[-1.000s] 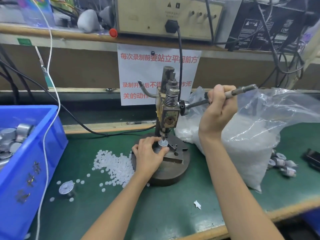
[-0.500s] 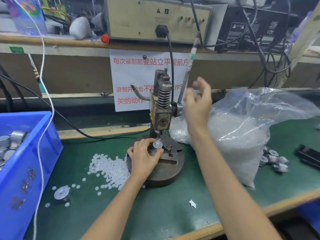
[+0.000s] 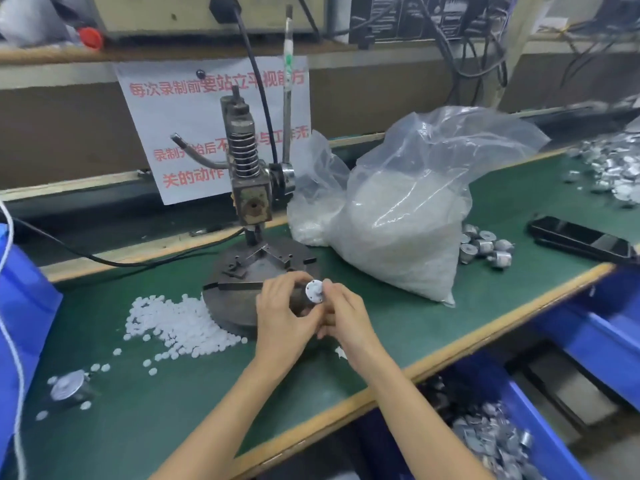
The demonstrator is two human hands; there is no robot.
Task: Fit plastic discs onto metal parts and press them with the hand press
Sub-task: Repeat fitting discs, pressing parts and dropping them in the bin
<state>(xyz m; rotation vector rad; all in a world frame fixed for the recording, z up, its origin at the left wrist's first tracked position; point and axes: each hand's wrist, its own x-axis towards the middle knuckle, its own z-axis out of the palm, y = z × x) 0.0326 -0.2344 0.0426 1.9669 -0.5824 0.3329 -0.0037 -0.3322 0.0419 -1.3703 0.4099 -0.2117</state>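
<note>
Head view: plastic bag (image 3: 398,216) beside hand press (image 3: 247,188)

A paper notice (image 3: 194,133) with red characters hangs behind the bench, a black phone (image 3: 581,239) lying at right

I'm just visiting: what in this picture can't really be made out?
- Head view: the small round silver metal part shows only its end face; both hands, left hand and right hand, hide its body.
- The blue plastic bin on the left is cut off by the frame edge, so its contents are unseen.
- The white paper notice with red writing is partly covered by the grey metal hand press.
- The silvery heap at far right is blurred.
</note>
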